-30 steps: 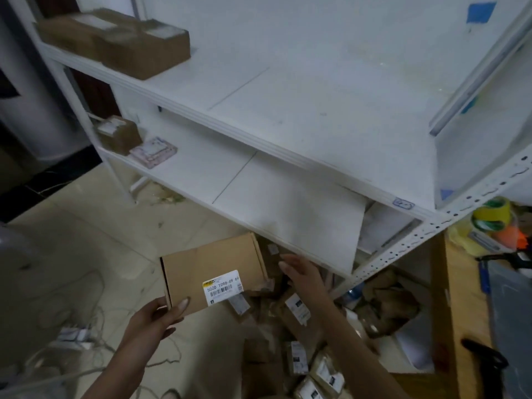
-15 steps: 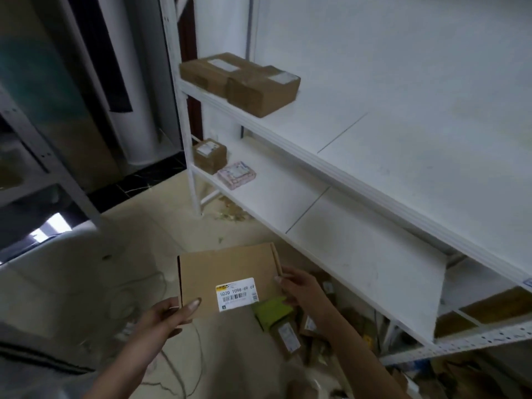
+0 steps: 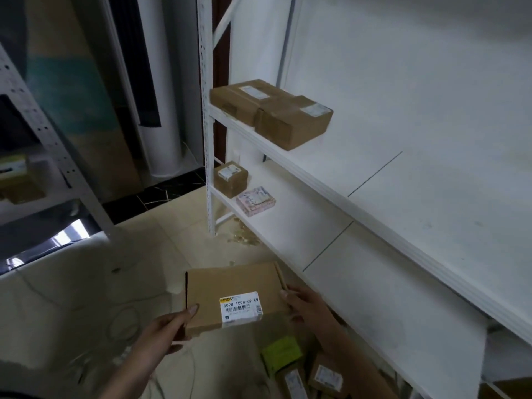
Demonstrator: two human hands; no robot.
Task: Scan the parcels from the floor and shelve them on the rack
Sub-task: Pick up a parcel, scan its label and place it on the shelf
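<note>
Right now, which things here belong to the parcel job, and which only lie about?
Job: flat parcel held by left hand and right hand; floor parcels; rack; shelved boxes.
Lying about: floor cables; white roll.

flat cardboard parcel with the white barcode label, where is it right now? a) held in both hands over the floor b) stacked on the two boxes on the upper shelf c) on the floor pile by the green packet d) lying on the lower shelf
a: the flat cardboard parcel is gripped at its left edge by the left hand and at its right edge by the right hand, in the air in front of the lower shelf, not resting on it.
</note>
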